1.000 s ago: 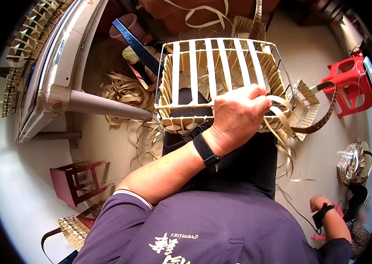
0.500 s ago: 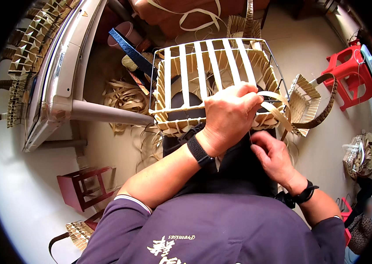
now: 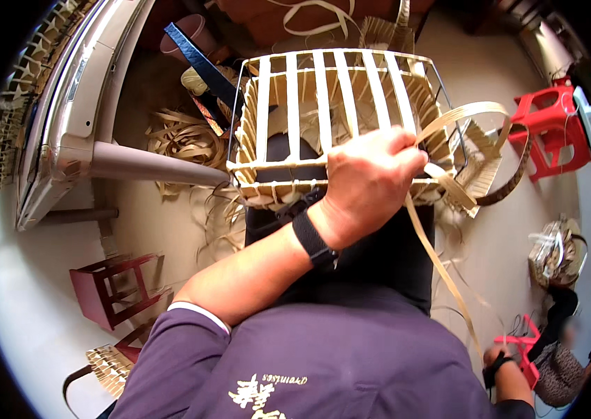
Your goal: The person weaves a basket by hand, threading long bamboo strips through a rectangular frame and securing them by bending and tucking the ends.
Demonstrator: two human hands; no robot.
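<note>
A rectangular basket frame (image 3: 288, 165) with thin metal rods and pale flat strips across its top rests on my lap. My left hand (image 3: 373, 174) is closed in a pinch at its near right part, gripping a flat strip (image 3: 477, 112) against the rim. That strip loops up to the right of the hand. A narrower tan strip (image 3: 437, 258) runs from beneath my left hand down to the lower right. There my right hand (image 3: 496, 355) is closed on its end, out beside my body; its fingers are small and partly hidden.
A table leg (image 3: 163, 167) reaches toward the basket from the left, with a heap of loose strips (image 3: 182, 142) behind it. A smaller handled basket (image 3: 480, 164) stands at the right. A red stool (image 3: 553, 133) and a dark red wooden stool (image 3: 110, 290) stand farther out. Someone sits at lower right.
My right hand has moved from beside the left hand far down to the right, drawing the strip out long. The strip's loop at the rim has risen. My left hand keeps its grip.
</note>
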